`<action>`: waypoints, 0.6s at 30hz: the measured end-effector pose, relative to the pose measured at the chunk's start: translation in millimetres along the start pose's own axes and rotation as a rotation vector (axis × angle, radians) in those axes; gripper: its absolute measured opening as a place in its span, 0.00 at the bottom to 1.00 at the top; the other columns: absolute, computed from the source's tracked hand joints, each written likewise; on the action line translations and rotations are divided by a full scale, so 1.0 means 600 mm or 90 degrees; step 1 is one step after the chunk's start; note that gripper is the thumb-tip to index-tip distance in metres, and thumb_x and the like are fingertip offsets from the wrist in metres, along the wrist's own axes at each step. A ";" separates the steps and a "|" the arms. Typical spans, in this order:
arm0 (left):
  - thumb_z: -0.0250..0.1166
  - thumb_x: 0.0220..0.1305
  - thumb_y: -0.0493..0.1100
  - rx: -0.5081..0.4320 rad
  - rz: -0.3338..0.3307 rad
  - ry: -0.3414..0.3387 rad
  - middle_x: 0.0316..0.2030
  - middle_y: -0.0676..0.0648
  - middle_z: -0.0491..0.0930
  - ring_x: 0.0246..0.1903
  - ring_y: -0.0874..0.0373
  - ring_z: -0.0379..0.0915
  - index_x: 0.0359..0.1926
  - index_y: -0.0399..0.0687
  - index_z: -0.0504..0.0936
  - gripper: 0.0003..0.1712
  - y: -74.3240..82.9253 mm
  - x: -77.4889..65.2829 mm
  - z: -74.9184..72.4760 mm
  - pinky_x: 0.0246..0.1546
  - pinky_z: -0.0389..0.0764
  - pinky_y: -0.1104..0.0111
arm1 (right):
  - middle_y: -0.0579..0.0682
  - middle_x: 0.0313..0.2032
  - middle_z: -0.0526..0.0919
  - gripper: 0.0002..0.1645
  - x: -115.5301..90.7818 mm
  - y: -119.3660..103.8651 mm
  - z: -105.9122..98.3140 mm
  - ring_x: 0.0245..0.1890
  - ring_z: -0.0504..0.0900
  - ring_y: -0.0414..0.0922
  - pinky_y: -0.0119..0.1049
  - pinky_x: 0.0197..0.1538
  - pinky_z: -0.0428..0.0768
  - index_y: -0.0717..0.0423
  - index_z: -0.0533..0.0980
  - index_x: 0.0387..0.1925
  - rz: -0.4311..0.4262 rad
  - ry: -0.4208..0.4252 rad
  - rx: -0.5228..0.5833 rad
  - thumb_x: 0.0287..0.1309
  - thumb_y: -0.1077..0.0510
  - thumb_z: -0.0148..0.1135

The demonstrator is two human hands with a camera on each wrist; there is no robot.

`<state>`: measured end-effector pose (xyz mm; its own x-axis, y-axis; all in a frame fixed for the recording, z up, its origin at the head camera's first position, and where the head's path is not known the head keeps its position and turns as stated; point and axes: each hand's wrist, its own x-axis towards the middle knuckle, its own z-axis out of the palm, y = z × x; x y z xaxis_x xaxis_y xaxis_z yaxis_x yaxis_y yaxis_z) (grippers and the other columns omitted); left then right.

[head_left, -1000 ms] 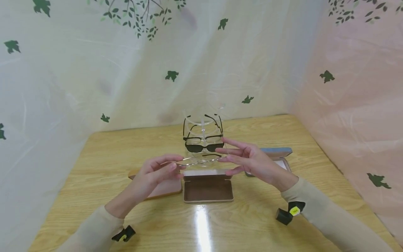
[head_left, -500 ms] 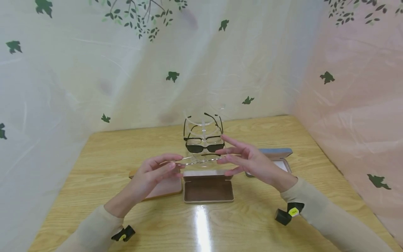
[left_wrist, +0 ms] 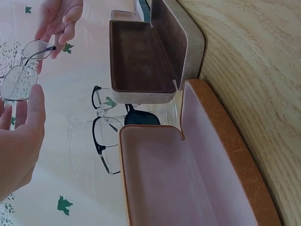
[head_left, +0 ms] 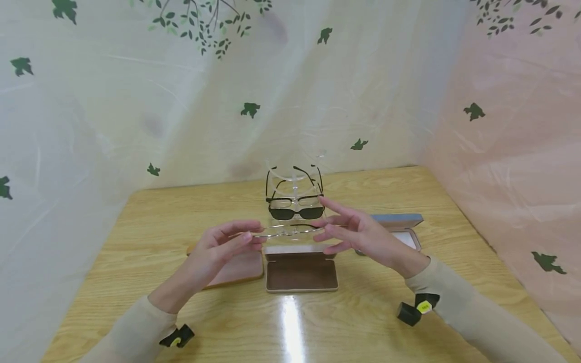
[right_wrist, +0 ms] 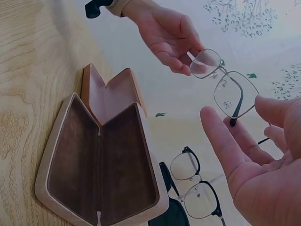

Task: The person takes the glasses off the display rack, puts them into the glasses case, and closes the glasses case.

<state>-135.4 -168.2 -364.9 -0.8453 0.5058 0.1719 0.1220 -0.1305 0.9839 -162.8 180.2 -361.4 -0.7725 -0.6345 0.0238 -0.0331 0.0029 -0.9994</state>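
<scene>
Both ends of the glasses (right_wrist: 225, 71) were pinched

On the wooden table (head_left: 372, 315), an open, brown-lined case (head_left: 301, 275) stood at six o'clock from the raised glasses in the head view. The right hand (head_left: 363, 236), other fingers spread, pinched their three-o'clock end; the left hand (head_left: 221, 248), loosely curved, pinched the nine-o'clock end. Their long axis ran nearly level, nine to three. Thin, silvery rims held clear lenses; a dark-tipped temple showed through one. Which way the fronts faced, I couldn't tell.

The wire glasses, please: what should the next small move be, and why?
Perhaps lower the wire glasses toward the brown-lined case: the left hand pinches them aloft, one temple seems folded behind the lenses, and the case is open, nothing visible inside.
</scene>
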 end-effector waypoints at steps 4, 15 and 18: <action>0.56 0.76 0.32 -0.004 0.011 -0.001 0.58 0.41 0.79 0.52 0.48 0.82 0.64 0.33 0.74 0.19 0.001 0.000 -0.001 0.57 0.80 0.50 | 0.64 0.64 0.75 0.32 0.000 0.003 0.003 0.57 0.82 0.57 0.56 0.52 0.84 0.48 0.61 0.77 -0.013 -0.028 -0.002 0.77 0.59 0.53; 0.60 0.69 0.30 -0.078 -0.088 0.089 0.48 0.37 0.82 0.43 0.50 0.85 0.50 0.34 0.81 0.11 -0.010 0.013 0.038 0.50 0.84 0.48 | 0.61 0.52 0.84 0.21 0.014 0.021 0.063 0.48 0.87 0.54 0.56 0.53 0.83 0.70 0.77 0.58 0.058 -0.034 0.049 0.71 0.59 0.62; 0.58 0.69 0.28 -0.093 -0.097 0.097 0.48 0.39 0.81 0.42 0.52 0.84 0.46 0.40 0.82 0.10 -0.012 0.015 0.044 0.48 0.86 0.52 | 0.62 0.49 0.85 0.18 0.016 0.018 0.072 0.46 0.87 0.56 0.57 0.50 0.84 0.69 0.80 0.53 0.040 -0.021 0.030 0.70 0.58 0.63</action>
<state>-130.1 -140.4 -369.2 -0.9180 0.3965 0.0020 -0.0797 -0.1895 0.9786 -143.0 140.6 -372.8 -0.7507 -0.6595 -0.0395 0.0451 0.0085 -0.9989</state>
